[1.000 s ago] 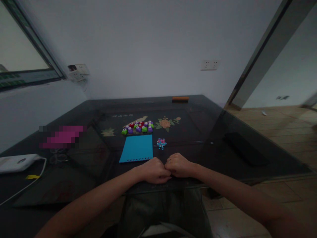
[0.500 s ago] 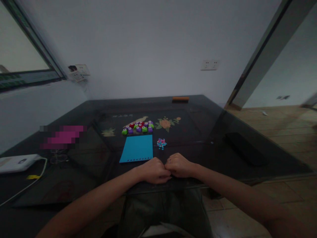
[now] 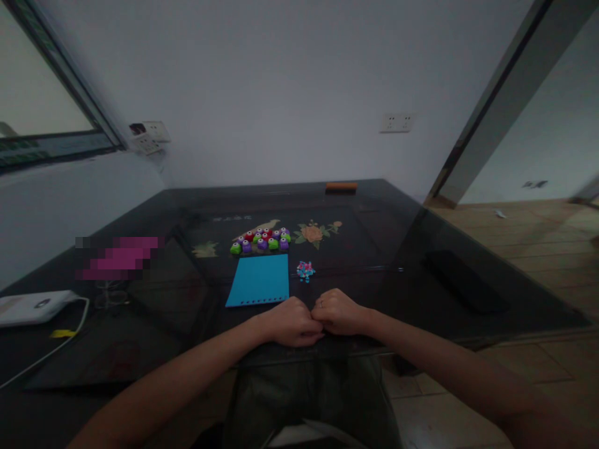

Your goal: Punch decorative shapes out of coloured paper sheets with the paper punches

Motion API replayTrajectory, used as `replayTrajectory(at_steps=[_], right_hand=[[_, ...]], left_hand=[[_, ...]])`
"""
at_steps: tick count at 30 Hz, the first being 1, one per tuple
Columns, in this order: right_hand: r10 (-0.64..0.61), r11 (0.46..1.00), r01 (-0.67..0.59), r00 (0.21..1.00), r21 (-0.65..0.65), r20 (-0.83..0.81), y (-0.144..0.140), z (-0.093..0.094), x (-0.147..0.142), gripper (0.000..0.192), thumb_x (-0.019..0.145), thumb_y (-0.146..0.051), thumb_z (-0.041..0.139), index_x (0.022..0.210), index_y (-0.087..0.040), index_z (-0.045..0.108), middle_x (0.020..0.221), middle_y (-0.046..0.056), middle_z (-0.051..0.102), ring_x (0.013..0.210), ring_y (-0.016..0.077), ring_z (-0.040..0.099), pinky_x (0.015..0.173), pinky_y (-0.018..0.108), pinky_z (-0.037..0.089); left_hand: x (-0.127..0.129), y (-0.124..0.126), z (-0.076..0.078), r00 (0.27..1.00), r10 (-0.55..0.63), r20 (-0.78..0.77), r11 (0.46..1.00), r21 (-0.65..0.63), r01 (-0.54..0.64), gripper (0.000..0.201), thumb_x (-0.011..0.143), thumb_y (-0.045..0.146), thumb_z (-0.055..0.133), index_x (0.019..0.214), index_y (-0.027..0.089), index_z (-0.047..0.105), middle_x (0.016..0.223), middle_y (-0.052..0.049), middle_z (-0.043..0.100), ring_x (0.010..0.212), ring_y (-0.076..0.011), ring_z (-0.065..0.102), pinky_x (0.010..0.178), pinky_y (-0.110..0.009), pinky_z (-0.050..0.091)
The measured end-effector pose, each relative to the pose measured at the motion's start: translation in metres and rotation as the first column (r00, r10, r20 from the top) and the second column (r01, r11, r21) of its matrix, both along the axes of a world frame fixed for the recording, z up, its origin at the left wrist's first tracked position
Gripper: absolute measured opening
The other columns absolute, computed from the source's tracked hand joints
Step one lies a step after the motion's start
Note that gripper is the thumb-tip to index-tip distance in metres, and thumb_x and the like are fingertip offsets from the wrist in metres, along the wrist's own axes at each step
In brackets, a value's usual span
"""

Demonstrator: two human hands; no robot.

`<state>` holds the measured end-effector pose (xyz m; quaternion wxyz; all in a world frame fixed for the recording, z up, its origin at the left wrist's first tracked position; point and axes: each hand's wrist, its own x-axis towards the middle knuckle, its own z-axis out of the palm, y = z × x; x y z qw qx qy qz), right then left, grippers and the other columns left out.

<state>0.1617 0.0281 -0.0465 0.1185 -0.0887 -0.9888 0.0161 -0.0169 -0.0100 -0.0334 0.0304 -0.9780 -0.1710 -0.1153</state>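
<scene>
Two hands rest at the near edge of the glass-topped table (image 3: 421, 249). We see the left hand (image 3: 291, 322) and the right hand (image 3: 339, 312) curled into loose fists, knuckles touching each other, backs up, forearms running in from 7 and 5 o'clock. Both are clenched; whether anything sits inside them we cannot tell. A ring shows on a right-hand finger.

Nearest thing: a blue sheet (image 3: 260, 280), flat, rectangular, with a row of small punched holes along its near edge. It lies just beyond the left hand at 11 o'clock, its near right corner close to the knuckles, not clearly touching. At 12 o'clock from the hands, near the sheet's right edge, sits a small heap of coloured bits (image 3: 305, 270), pink and blue. Beyond the sheet at 12 o'clock, a cluster of small punches (image 3: 261, 239), rounded plastic, in green, purple and red, packed in rows.

Nothing lies between the hands and the sheet.

Table: dark, glossy, reflective, with a flower and bird inlay under the glass. At 9 o'clock, a white box (image 3: 32, 307) with a white cable. At 3 o'clock, a dark flat slab (image 3: 463, 280).
</scene>
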Motion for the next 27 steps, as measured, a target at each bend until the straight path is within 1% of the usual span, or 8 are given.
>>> replayTrajectory(at_steps=[5,11,22,27], right_hand=[[0.000,1.000,0.000,1.000,0.002,0.000,0.0005,-0.0024,0.0006,0.015,0.076,-0.015,0.048,0.065,-0.017,0.057,0.062,0.003,0.063,0.060,0.0142,0.055,0.056,0.026,0.031],[-0.021,1.000,0.021,0.999,0.009,0.039,-0.0007,0.0014,-0.0001,0.014,0.076,-0.016,0.049,0.066,-0.016,0.058,0.062,0.004,0.063,0.059,0.0143,0.055,0.055,0.026,0.030],[-0.004,1.000,0.004,1.000,0.009,0.000,0.0004,-0.0005,0.0003,0.013,0.075,-0.016,0.049,0.064,-0.017,0.056,0.062,0.003,0.063,0.059,0.0141,0.055,0.055,0.027,0.031],[0.003,1.000,-0.003,1.000,-0.013,0.004,0.0008,-0.0002,0.0007,0.014,0.076,-0.016,0.048,0.065,-0.017,0.057,0.063,0.003,0.063,0.060,0.0138,0.055,0.057,0.026,0.032]], left_hand=[[0.0002,0.0000,-0.0005,1.000,0.013,-0.001,1.000,0.002,-0.013,0.026,0.083,0.027,0.045,0.061,0.020,0.056,0.049,0.000,0.059,0.044,-0.0118,0.053,0.044,-0.026,0.028],[-0.0001,0.0007,-0.0016,1.000,0.005,-0.008,1.000,0.000,-0.005,0.024,0.084,0.028,0.046,0.063,0.020,0.056,0.050,0.000,0.060,0.045,-0.0116,0.053,0.044,-0.024,0.028],[0.0003,0.0000,0.0005,1.000,0.003,0.005,1.000,0.008,-0.003,0.024,0.083,0.027,0.046,0.063,0.019,0.056,0.050,0.000,0.060,0.046,-0.0115,0.054,0.044,-0.026,0.028],[0.0003,-0.0002,0.0009,1.000,-0.003,0.015,1.000,0.003,0.003,0.026,0.084,0.027,0.045,0.062,0.019,0.056,0.050,-0.001,0.060,0.046,-0.0118,0.055,0.045,-0.026,0.029]])
